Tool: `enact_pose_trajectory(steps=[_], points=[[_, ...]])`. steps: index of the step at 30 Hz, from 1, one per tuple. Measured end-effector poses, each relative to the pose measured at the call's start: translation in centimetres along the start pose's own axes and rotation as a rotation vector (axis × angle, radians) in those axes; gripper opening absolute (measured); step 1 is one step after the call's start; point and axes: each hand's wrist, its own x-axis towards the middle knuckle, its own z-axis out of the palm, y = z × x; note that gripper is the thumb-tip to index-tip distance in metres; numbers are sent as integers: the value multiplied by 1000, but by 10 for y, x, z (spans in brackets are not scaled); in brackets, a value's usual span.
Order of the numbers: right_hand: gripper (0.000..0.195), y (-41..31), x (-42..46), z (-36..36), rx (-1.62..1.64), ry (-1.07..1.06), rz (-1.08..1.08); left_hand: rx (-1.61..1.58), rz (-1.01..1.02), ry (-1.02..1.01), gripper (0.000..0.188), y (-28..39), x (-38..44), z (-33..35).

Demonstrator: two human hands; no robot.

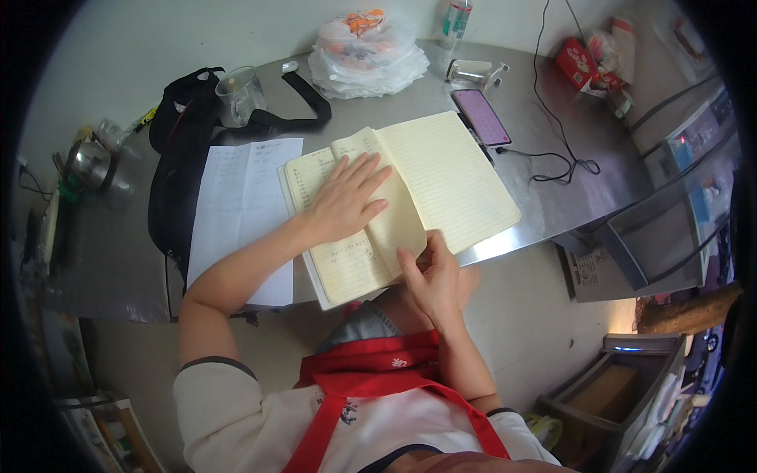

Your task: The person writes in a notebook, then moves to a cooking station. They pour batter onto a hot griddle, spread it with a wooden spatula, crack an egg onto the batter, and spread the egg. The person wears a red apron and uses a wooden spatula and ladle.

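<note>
An open notebook (452, 171) with ruled cream pages lies near the front edge of the metal table. Its right page has no writing, while handwriting shows on the left side. A lifted, curving page (395, 222) stands partway over the left side. My left hand (350, 200) presses flat on that side, fingers slightly spread, gripping nothing. At the lower corner of the lifted page, my right hand (436, 277) pinches the paper between thumb and fingers. Left of the notebook lies a creased white sheet (245, 201) with faint writing, partly under my left forearm.
A smartphone (482, 118) with its screen lit lies past the notebook, near a black cable (559, 156). Toward the wall are a glass mug (241, 97), a black strapped bag (177, 177), bundled plastic bags (366, 59) and a bottle (455, 26). A red box (582, 66) sits far right.
</note>
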Motion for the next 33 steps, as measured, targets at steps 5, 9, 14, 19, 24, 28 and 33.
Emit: enact_pose_trajectory(steps=[5, 9, 14, 19, 24, 28, 33], points=[[35, -35, 2, -9, -246, -15, 118, 2, 11, 6, 57, -3, -4, 2], [23, -28, 1, -8, -334, -21, 16, -3, 18, -5, 57, -4, -4, 1], [12, -29, -1, -7, -311, -13, -20, 1, 36, -23, 57, -5, -5, 0], [12, -16, -2, -6, -318, -13, -58, 4, 38, -27, 57, -6, -5, 2], [14, -11, -2, -5, -328, -9, -56, 5, 37, -34, 57, -6, -5, 0], [13, -18, -1, -7, -368, -19, -101, 21, 51, -27, 58, -7, -3, 2], [17, -25, -5, -11, -665, -35, -73, 71, 66, -56, 61, -8, -5, 3]])
